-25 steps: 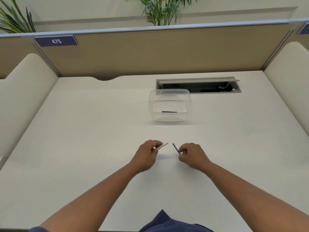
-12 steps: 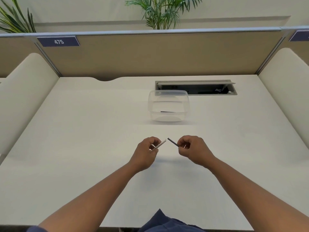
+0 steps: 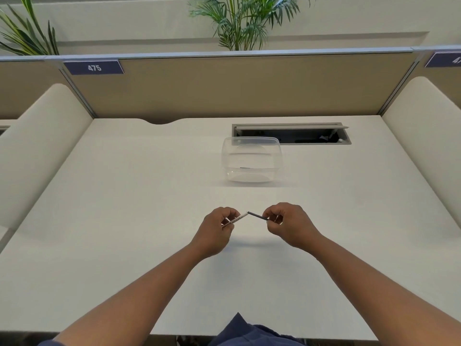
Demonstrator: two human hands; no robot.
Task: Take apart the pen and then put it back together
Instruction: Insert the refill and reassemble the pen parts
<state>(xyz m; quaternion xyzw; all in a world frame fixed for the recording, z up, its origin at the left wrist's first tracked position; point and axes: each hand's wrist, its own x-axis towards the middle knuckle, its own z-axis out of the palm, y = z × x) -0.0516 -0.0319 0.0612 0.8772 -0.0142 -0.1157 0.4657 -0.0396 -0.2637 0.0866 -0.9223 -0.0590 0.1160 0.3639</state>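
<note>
Open desk surface [image 3: 124, 221] stretches wide to the left and right of the two hands, and the strip between them and the near edge lies bare too. Straight ahead, a clear plastic container [image 3: 251, 162] stands in the path, well apart from the hands. Just behind it and to the right, an open cable tray [image 3: 291, 134] cuts a slot in the desktop. Padded side panels [image 3: 37, 151] wall in both flanks, and the tan partition [image 3: 237, 88] closes off the back.
</note>
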